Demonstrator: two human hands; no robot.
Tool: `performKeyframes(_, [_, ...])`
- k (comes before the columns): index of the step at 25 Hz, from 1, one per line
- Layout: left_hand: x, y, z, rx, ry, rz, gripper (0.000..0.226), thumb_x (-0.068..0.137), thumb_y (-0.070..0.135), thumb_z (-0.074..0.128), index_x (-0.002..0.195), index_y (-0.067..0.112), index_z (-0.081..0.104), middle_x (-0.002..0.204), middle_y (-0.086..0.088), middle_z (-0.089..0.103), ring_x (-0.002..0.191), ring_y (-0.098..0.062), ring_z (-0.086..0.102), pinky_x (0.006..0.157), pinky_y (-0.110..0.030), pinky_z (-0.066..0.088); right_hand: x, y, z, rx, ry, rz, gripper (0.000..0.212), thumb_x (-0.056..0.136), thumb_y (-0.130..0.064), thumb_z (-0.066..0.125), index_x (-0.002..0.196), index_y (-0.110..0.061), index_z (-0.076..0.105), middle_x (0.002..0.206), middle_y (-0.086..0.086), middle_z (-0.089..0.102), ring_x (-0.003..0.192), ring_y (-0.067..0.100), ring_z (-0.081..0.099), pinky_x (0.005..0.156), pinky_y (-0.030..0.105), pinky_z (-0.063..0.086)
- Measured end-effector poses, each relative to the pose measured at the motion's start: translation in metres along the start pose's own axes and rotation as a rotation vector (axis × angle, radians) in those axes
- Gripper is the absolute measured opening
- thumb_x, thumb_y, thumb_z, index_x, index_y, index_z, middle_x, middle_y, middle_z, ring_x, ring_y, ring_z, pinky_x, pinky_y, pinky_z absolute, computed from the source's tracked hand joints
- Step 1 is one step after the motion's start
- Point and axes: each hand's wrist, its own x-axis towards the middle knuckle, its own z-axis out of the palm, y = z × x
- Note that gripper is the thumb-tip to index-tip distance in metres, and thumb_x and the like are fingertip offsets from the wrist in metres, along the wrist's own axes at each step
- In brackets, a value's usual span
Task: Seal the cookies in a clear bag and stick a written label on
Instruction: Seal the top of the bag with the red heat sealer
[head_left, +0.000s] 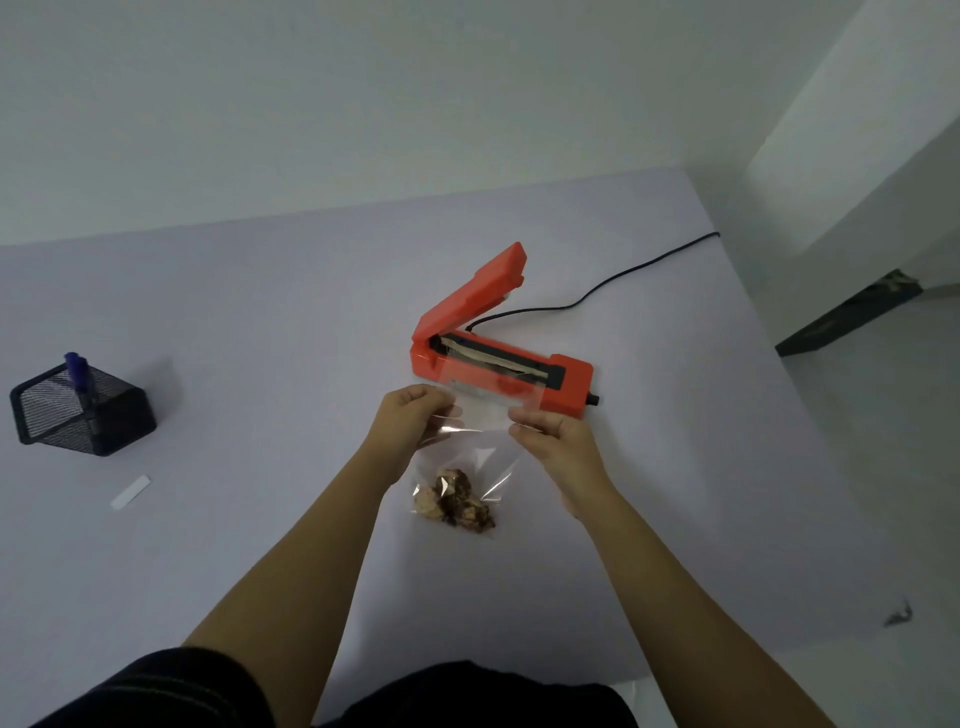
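My left hand (410, 415) has its fingers curled in, pinching the left edge of the clear bag (480, 415) near its top. My right hand (553, 434) pinches the right edge the same way, thumb against fingertips, so the thin, glossy film is stretched flat between them. The cookies (457, 501), a lumpy heap of pale and dark brown pieces, sit bunched in the bottom of the bag, which rests on the pale bench (260, 312) between my forearms.

The bag's upper edge reaches over the front of the orange plastic heat sealer (569, 376), just short of its dark sealing strip. The sealer's lid (480, 291) is hinged up and tilted back, and a black cable (623, 275) trails from behind it toward the bench's far edge.

Well off to my left stands a black wire-mesh pen holder (111, 421) with one blue pen (78, 371) upright inside. Near it a small white label strip (130, 491) lies flat.
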Motion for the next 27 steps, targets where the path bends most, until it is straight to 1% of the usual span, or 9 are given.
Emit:
performKeyframes(4, [0.012,0.004,0.003,-0.026,0.026,0.01,0.016,0.09,0.01,0.055,0.078,0.003,0.063,0.07,-0.009,0.062,0.064,-0.018,0.061,0.054,-0.021,0.053,0.015,-0.005,-0.002,-0.1,0.066,-0.113,0.015,0.083,-0.012,0.068,0.091,-0.025,0.07,0.096,-0.009,0.069,0.093,0.005,0.063,0.081,0.018,0.047])
performKeyframes(7, [0.021,0.001,0.002,-0.008,0.027,0.01,0.016,0.09,0.012,0.057,0.083,-0.001,0.065,0.075,-0.012,0.064,0.065,-0.019,0.061,0.061,-0.025,0.055,0.021,-0.007,-0.004,-0.183,0.11,-0.178,0.012,0.087,-0.013,0.063,0.094,-0.021,0.069,0.094,-0.006,0.07,0.09,0.005,0.064,0.078,0.015,0.048])
performKeyframes(10, [0.028,-0.004,0.002,0.039,0.047,0.01,0.025,0.09,0.016,0.06,0.09,-0.008,0.065,0.079,-0.016,0.063,0.07,-0.024,0.058,0.071,-0.032,0.053,0.024,-0.007,-0.006,-0.277,0.16,-0.215,0.013,0.086,-0.013,0.064,0.098,-0.017,0.068,0.091,-0.004,0.07,0.087,0.008,0.066,0.079,0.019,0.051])
performKeyframes(14, [0.031,-0.005,0.006,0.092,0.08,0.025,0.026,0.09,0.02,0.061,0.085,-0.004,0.068,0.071,-0.01,0.064,0.061,-0.018,0.056,0.064,-0.026,0.052,0.023,-0.02,-0.01,-0.519,0.256,-0.258,0.019,0.086,-0.023,0.064,0.104,-0.018,0.065,0.091,-0.003,0.069,0.082,0.01,0.066,0.075,0.02,0.05])
performKeyframes(16, [0.032,-0.004,0.007,0.105,0.096,0.023,0.027,0.09,0.02,0.06,0.085,-0.006,0.067,0.065,-0.005,0.06,0.057,-0.016,0.055,0.062,-0.025,0.051,0.021,-0.044,-0.014,-0.636,0.391,-0.406,0.021,0.089,-0.022,0.059,0.108,-0.014,0.063,0.098,0.002,0.068,0.087,0.015,0.064,0.079,0.023,0.049])
performKeyframes(19, [0.035,-0.005,0.007,0.113,0.121,0.026,0.025,0.089,0.02,0.061,0.08,-0.002,0.068,0.063,-0.004,0.059,0.058,-0.016,0.055,0.065,-0.028,0.053,0.01,-0.102,-0.015,-0.634,0.481,-0.82,0.022,0.094,-0.013,0.049,0.112,-0.005,0.06,0.107,0.01,0.065,0.101,0.018,0.061,0.088,0.021,0.046])
performKeyframes(22, [0.04,-0.006,0.007,0.151,0.14,0.026,0.027,0.088,0.022,0.061,0.081,-0.003,0.068,0.066,-0.006,0.061,0.061,-0.018,0.056,0.073,-0.034,0.055,0.001,-0.146,-0.003,-0.691,0.367,-1.089,0.031,0.097,-0.012,0.04,0.121,-0.001,0.055,0.122,0.013,0.061,0.117,0.019,0.054,0.101,0.023,0.041])
performKeyframes(24, [0.042,-0.005,0.008,0.168,0.144,0.026,0.026,0.088,0.02,0.061,0.08,-0.003,0.068,0.065,-0.006,0.06,0.061,-0.018,0.056,0.072,-0.033,0.054,0.002,-0.156,0.006,-0.819,0.217,-1.103,0.039,0.098,-0.018,0.034,0.133,-0.004,0.046,0.138,0.011,0.05,0.131,0.02,0.041,0.111,0.031,0.031])
performKeyframes(27, [0.042,-0.004,0.008,0.187,0.149,0.033,0.025,0.087,0.018,0.061,0.077,-0.005,0.067,0.063,-0.005,0.06,0.061,-0.019,0.055,0.073,-0.035,0.054,0.009,-0.146,0.01,-1.064,0.079,-1.05,0.045,0.099,-0.026,0.029,0.14,-0.01,0.037,0.148,0.006,0.038,0.139,0.018,0.03,0.113,0.035,0.017])
